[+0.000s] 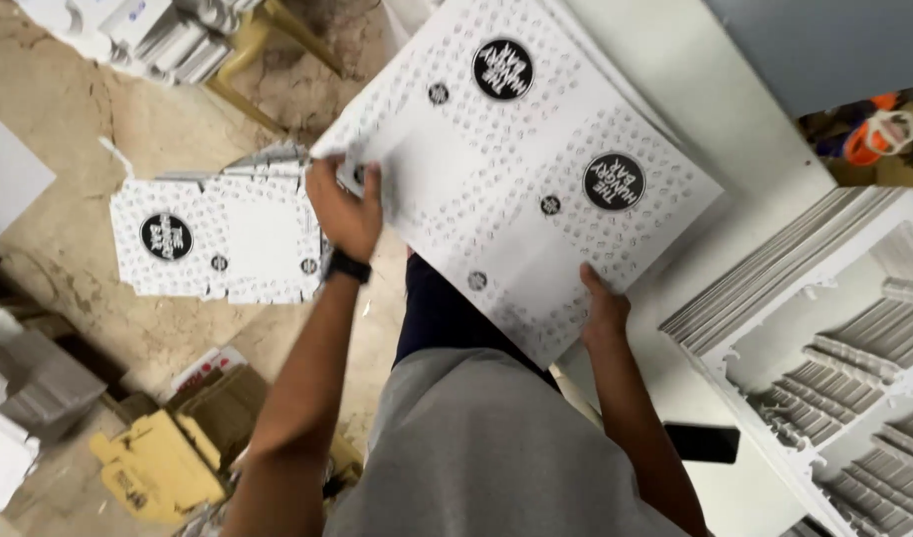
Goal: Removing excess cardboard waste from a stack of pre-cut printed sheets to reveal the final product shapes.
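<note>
Head view: left hand (345, 211) and right hand (604, 310) both gripped a large white printed die-cut cardboard sheet (516, 169) by its near edge, above the grey table (715, 129); similar sheets (218, 239) lay on the floor to the left.

The sheet (516, 169) was cut off by the top edge. Its underside was hidden. The right hand's (604, 310) fingers were hidden beneath it.

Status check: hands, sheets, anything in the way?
Left hand and right hand grip the printed sheet stack by its near edge. Stack partly over the table. Nothing blocking.
</note>
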